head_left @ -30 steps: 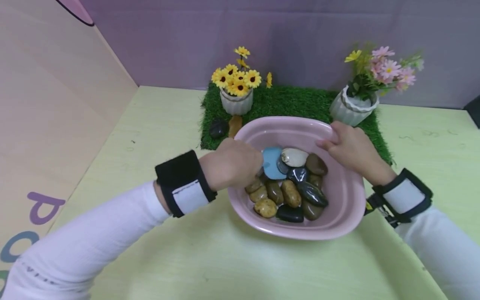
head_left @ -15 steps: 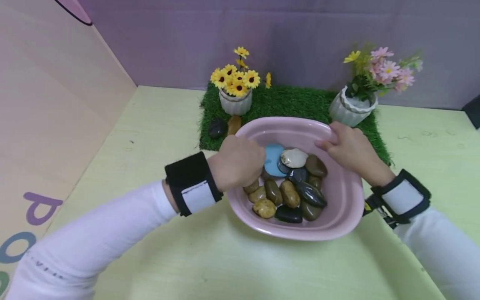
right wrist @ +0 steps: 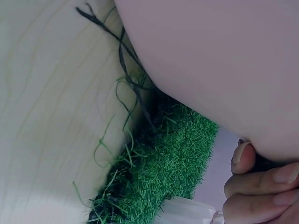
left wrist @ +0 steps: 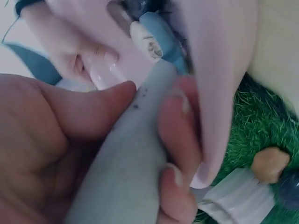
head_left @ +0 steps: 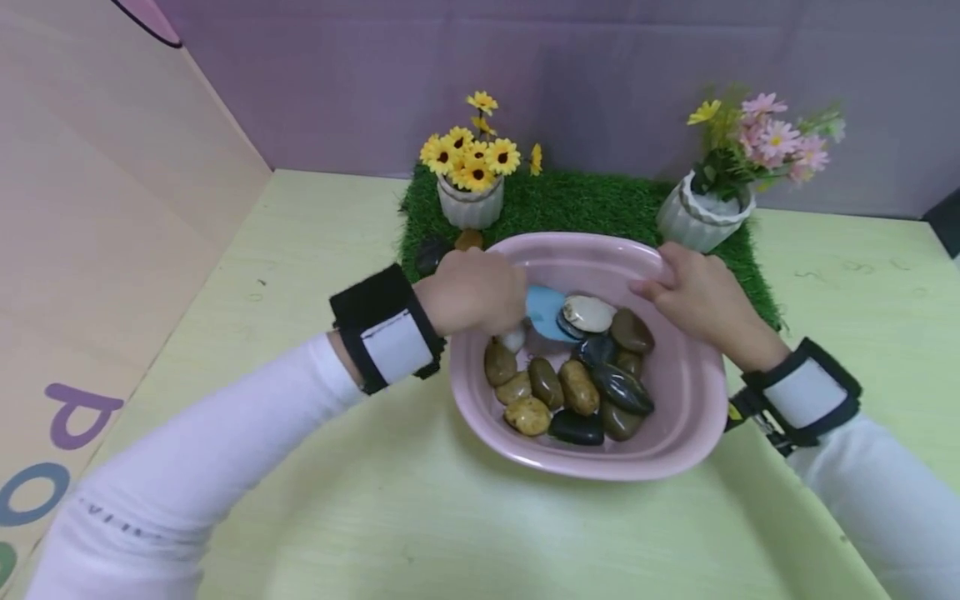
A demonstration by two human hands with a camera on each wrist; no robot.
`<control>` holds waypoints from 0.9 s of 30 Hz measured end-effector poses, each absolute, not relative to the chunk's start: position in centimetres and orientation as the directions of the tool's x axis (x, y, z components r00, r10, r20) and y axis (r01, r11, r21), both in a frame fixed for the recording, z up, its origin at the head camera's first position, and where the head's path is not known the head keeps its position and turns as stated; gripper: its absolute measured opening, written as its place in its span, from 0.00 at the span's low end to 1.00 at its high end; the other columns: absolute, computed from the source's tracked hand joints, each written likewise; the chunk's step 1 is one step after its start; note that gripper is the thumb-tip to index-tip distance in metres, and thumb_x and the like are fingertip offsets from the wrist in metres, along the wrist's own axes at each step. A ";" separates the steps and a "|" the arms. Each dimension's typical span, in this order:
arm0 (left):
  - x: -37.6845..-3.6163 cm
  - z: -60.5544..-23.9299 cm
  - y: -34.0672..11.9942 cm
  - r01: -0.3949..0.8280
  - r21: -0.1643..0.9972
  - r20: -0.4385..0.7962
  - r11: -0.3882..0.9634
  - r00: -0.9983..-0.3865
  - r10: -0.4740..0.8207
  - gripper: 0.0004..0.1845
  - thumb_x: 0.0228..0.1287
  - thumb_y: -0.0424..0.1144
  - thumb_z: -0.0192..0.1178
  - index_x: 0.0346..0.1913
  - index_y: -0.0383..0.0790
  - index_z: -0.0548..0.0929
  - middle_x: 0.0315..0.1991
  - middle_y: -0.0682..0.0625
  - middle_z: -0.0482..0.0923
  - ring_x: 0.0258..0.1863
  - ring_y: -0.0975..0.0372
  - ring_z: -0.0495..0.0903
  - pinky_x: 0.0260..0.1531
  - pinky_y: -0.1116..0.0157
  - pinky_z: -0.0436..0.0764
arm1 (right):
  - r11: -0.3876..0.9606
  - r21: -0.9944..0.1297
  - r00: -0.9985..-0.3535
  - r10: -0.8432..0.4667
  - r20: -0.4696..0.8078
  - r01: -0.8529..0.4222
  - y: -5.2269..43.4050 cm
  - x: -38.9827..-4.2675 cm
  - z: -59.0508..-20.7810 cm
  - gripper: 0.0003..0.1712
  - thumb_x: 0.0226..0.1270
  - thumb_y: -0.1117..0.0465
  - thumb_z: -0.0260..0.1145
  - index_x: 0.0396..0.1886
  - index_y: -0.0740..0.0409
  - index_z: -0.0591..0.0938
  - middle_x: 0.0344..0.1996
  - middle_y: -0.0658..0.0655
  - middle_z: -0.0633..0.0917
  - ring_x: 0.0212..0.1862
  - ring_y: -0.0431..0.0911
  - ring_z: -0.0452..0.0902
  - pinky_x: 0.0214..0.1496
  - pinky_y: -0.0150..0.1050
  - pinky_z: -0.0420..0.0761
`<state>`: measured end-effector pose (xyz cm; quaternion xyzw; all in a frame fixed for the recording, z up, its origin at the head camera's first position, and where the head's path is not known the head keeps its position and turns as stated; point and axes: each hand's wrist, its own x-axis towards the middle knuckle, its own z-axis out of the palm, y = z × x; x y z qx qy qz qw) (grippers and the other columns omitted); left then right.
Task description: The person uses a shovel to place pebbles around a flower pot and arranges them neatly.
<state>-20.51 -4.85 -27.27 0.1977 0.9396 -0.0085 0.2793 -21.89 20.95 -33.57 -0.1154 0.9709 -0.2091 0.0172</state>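
Note:
My left hand (head_left: 474,292) grips the thick pale handle (left wrist: 126,149) of a tool with a flat blue blade (head_left: 544,304), thumb on one side and fingers on the other in the left wrist view. It hovers over the left side of a pink oval basin (head_left: 686,417). The blade reaches in beside a speckled white stone (head_left: 588,314); whether its tip is under the stone cannot be told. Several glossy brown and black stones (head_left: 579,387) lie on the basin floor. My right hand (head_left: 697,292) holds the basin's far right rim, thumb inside, fingers outside.
Behind the basin lies a green artificial-grass mat (head_left: 577,200). On it stand a pot of yellow flowers (head_left: 471,204) and a pot of pink flowers (head_left: 701,218). A black stone (head_left: 431,254) and a brown stone (head_left: 469,240) sit at its left. The table (head_left: 315,492) is pale yellow-green.
My left hand has moved away from me and risen in the view, and the blue blade has tilted. A pale stone beneath the hand now shows. The right hand and basin have barely moved.

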 end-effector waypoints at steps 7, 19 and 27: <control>-21.7 -27.2 -5.7 0.372 0.238 -0.558 0.897 -0.703 0.440 0.18 0.78 0.39 0.38 0.26 0.45 0.68 0.22 0.52 0.62 0.16 0.65 0.61 0.20 0.69 0.64 | 0.883 -0.414 -0.972 -0.235 0.014 -0.219 20.9 -21.9 -33.6 0.19 0.69 0.52 0.64 0.30 0.59 0.67 0.18 0.55 0.68 0.20 0.48 0.68 0.20 0.39 0.68; -20.4 -28.2 -5.4 0.406 0.266 -0.494 0.874 -0.722 0.485 0.07 0.66 0.37 0.60 0.28 0.44 0.79 0.29 0.50 0.77 0.28 0.62 0.80 0.25 0.68 0.76 | 0.889 -0.397 -0.971 -0.239 0.018 -0.226 21.0 -21.8 -33.6 0.20 0.70 0.51 0.63 0.30 0.59 0.67 0.18 0.55 0.67 0.21 0.49 0.69 0.21 0.40 0.69; -20.1 -28.5 -5.7 0.419 0.301 -0.407 0.857 -0.756 0.513 0.17 0.65 0.34 0.61 0.19 0.47 0.69 0.19 0.52 0.65 0.21 0.64 0.73 0.19 0.71 0.70 | 0.886 -0.391 -0.965 -0.260 0.027 -0.249 21.0 -21.8 -33.7 0.20 0.70 0.50 0.63 0.30 0.59 0.67 0.18 0.54 0.67 0.20 0.48 0.69 0.19 0.39 0.69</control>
